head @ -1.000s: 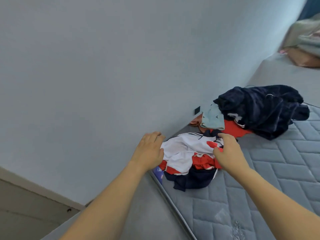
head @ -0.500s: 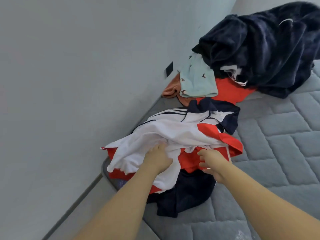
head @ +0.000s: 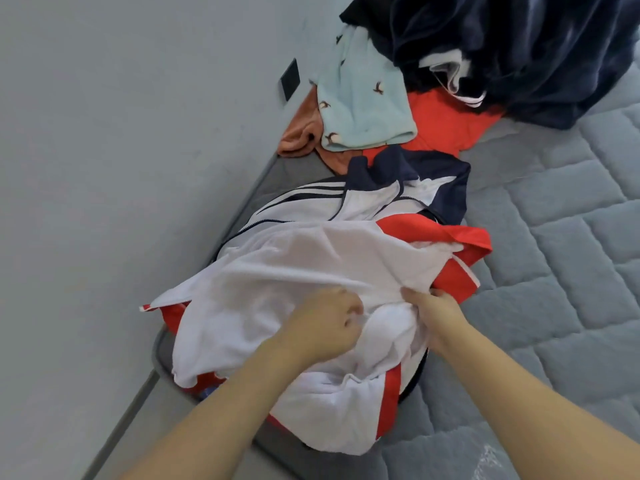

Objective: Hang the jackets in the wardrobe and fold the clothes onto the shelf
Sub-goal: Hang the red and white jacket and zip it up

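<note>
Both hands shifted deeper, gripping white jacket.

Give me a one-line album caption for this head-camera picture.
Both hands, left hand and right hand, grip a white, red and navy jacket on a quilted mattress.
</note>
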`<action>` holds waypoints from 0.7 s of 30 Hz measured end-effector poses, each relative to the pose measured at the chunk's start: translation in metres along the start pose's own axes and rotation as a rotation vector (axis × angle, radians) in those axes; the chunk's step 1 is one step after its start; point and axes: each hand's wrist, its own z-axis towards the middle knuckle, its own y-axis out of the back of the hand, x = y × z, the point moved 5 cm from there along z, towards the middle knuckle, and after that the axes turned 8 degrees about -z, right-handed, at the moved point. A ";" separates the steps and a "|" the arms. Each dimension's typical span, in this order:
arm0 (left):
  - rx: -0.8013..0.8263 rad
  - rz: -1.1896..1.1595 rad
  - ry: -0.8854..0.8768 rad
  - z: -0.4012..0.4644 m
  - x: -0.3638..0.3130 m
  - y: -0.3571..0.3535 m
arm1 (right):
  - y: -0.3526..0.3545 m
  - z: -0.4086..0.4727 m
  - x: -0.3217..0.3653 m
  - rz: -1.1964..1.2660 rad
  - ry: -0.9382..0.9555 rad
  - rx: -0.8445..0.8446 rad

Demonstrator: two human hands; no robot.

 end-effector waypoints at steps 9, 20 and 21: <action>0.287 0.468 0.019 0.093 -0.022 -0.022 | 0.094 -0.036 -0.017 0.056 0.054 -0.099; -0.293 0.457 0.203 0.121 -0.020 -0.009 | 0.122 0.016 -0.032 0.065 -0.141 -0.205; -0.214 0.518 0.208 0.125 -0.022 -0.016 | 0.120 0.018 -0.028 0.007 -0.098 -0.197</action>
